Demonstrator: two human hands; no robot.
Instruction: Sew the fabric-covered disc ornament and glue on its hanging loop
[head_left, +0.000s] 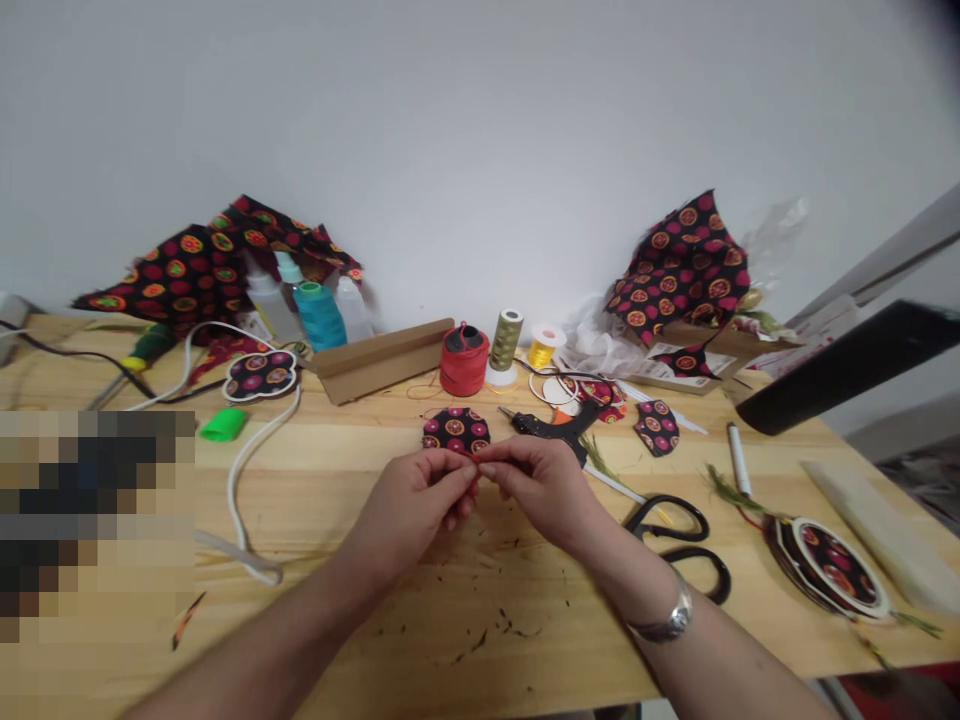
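Head view: left hand (420, 495) and right hand (536, 485) pinch red thread (474, 458) between them, beside fabric disc (455, 430).

1. Left hand (417, 500): bare, no ring or watch visible; forearm uncovered to the frame's edge, no sleeve in view.
2. Right hand (541, 488): bare; forearm likewise without a sleeve.
3. Bracelet (670, 617): silver-coloured metal band, worn at the right wrist, shiny, with a broad rounded face.
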